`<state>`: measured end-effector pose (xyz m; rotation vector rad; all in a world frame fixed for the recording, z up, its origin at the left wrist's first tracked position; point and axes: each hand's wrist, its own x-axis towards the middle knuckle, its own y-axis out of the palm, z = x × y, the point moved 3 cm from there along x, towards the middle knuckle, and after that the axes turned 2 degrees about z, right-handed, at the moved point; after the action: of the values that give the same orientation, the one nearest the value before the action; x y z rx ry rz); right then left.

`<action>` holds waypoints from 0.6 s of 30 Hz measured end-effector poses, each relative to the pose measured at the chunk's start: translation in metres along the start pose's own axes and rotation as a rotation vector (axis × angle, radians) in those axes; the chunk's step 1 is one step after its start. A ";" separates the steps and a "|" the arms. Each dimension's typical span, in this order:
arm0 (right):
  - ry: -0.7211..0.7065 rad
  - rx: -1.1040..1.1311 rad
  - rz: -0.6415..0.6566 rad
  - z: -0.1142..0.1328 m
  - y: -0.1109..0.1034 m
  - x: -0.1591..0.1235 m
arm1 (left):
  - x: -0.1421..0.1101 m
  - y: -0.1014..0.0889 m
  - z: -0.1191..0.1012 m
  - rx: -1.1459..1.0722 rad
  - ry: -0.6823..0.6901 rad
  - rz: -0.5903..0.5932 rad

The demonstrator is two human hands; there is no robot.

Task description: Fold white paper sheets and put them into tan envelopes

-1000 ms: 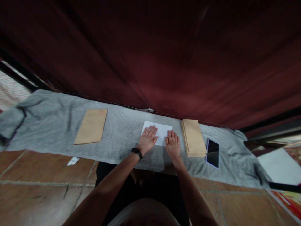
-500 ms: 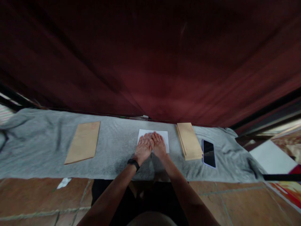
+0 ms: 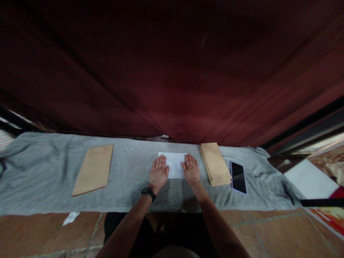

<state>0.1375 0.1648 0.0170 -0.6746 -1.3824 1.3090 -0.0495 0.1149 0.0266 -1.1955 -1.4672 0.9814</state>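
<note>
A white sheet of paper [image 3: 176, 165] lies flat on the grey cloth in front of me. Across its left edge rests my left hand [image 3: 159, 172], palm down with the fingers stretched out; a dark band is on that wrist. My right hand [image 3: 191, 170] lies flat over the paper's right edge, fingers extended. Between the two hands the middle of the sheet shows. Just right of my right hand sits a stack of brown envelopes [image 3: 215, 163]. Farther off to the left is a brown envelope [image 3: 94, 168] on the cloth.
A phone [image 3: 238, 177] in a pale purple case lies right of the stack. The grey cloth [image 3: 129, 179] covers the long narrow surface, with a dark red panel [image 3: 172, 89] behind it. Below are floor tiles [image 3: 258, 229] and a white scrap [image 3: 71, 218].
My hands, side by side over the middle of the paper before, have slid apart to its left and right edges. The view has shifted slightly.
</note>
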 end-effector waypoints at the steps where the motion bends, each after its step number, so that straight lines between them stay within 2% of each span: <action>1: 0.003 -0.002 -0.003 -0.003 0.000 -0.001 | -0.001 -0.002 0.005 0.007 -0.010 0.005; 4: 0.009 -0.006 -0.008 -0.009 -0.001 -0.004 | -0.004 -0.008 0.016 0.036 -0.032 0.022; 7: 0.017 -0.009 -0.008 -0.011 -0.002 -0.005 | -0.002 -0.014 0.017 0.068 -0.055 0.014; 10: 0.028 -0.015 -0.008 -0.010 -0.002 -0.005 | 0.006 -0.014 0.000 0.056 -0.026 -0.004; 15: 0.028 -0.017 -0.014 -0.008 0.000 -0.006 | 0.023 0.002 -0.042 -0.007 0.154 0.057; 18: 0.018 -0.015 -0.024 -0.009 0.001 -0.007 | 0.028 0.010 -0.043 -0.011 0.151 0.071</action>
<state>0.1472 0.1617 0.0128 -0.6762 -1.3830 1.2727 -0.0063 0.1446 0.0310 -1.3080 -1.3204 0.9108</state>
